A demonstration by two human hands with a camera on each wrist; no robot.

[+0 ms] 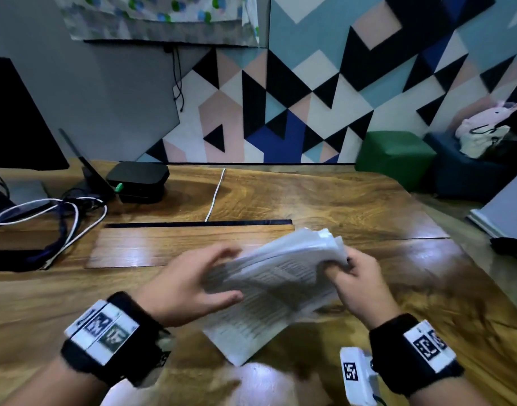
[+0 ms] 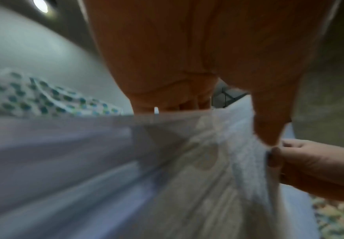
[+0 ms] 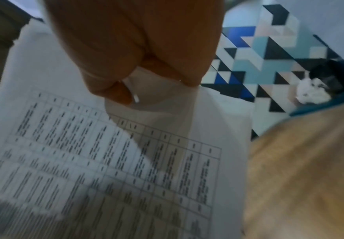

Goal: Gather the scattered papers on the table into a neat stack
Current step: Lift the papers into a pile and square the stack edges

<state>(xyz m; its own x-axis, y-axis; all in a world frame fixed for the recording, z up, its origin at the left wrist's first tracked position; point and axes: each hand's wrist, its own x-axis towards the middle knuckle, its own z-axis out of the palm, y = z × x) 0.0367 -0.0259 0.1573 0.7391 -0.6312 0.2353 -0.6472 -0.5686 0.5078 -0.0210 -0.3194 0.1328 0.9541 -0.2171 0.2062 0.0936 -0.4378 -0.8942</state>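
We have the papers [image 1: 280, 276] gathered as one loose bundle, held up over the near middle of the table [image 1: 324, 197], with one lower corner dipping toward the near edge. We judge them light and limp: the sheets sag and fan between our hands, and the far ends curl apart instead of lying flush. They would slide on one another easily and crease if squeezed hard, so the short ends look like the best hold, thumb on top and fingers beneath, leaving the long edges free to be tapped level against the wood.

Our right hand [image 1: 357, 285] pinches the right end of the bundle, thumb over and fingers under; the right wrist view shows that pinch closed on the sheet edge. Our left hand [image 1: 190, 285] has its fingers spread and fairly straight at the left end, cupping the sheets rather than clamped on them, though blur hides the exact contact.

The top sheet carries a printed table of rows and columns in small dark type, too blurred to read. The wristbands bear black-and-white square markers, with no legible words.

Further out, a black box [image 1: 137, 180] sits near the far left corner beside white cables [image 1: 75, 218].
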